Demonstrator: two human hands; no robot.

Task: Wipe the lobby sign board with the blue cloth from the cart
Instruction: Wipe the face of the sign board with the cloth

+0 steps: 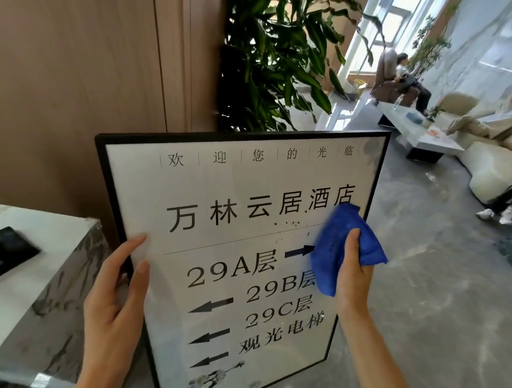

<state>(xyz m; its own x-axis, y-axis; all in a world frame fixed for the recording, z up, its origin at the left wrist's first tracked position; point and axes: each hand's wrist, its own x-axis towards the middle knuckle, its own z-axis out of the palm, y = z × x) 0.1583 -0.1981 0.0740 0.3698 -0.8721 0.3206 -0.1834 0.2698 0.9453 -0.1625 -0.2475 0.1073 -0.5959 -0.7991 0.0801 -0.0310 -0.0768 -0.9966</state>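
A black-framed rectangular sign board with a white printed face (228, 253) stands tilted on the grey marble floor (426, 275), just in front of a brown wood-panelled wall (71, 84) and a tall green leafy plant (276, 56). Its top line reads 欢 迎 您 的 光 临. Below it, in large black characters, is 万林云居酒店. Under a thin horizontal rule come 29A层 with an arrow pointing right, then 29B层, 29C层 and 观光电梯, each with a black arrow pointing left. A pale blossom branch is printed along the bottom edge. A few small dark specks sit on the face below the large characters, near the right edge.

The left hand (113, 294) holds the board's left edge: the thumb lies across the white face and the fingers reach round the frame toward the back.

The right hand (352, 274) grips a crumpled bright blue microfibre cloth (338, 249), with the thumb over the front of it and the other fingers hidden behind. The cloth is pressed against the face at the right edge, covering the tip of the right-pointing arrow and the end of 29B层.

To the left is a white marble-patterned counter (48, 273) with a flat black object (10, 251) near its left edge. Far right are pale sofas (492, 168), a low white table (430, 141), and a person seated in a brown armchair (390, 81).
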